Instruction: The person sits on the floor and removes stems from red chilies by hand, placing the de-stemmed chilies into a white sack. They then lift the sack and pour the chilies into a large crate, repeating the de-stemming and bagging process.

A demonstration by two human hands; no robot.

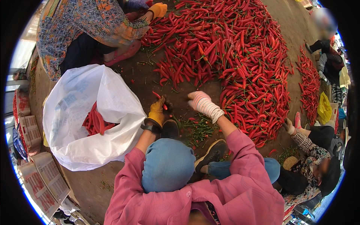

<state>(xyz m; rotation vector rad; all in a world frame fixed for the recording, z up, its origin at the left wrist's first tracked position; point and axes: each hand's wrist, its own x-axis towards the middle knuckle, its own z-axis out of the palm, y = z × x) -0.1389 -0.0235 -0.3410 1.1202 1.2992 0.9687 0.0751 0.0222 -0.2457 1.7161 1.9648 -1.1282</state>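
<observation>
My left hand [158,109], in a yellow glove with dark fingers, is closed on a red chili pepper [156,94], beside the rim of a large white woven sack [123,95]. Several red peppers [97,121] lie in the sack. My right hand [203,103], in a striped pale glove, is between the left hand and a big heap of red chili peppers [253,78]; its fingertips are blurred, and whether it holds anything does not show. Green stems [199,130] are scattered on the ground below my hands.
A co-worker in a patterned garment [92,22] crouches at upper left, an orange-gloved hand [159,10] at the heap. Another co-worker's gloved hand [288,126] touches the heap's right edge. Plastic crates [42,182] stand at left. A smaller pepper heap [309,87] and yellow bag [324,108] are at right.
</observation>
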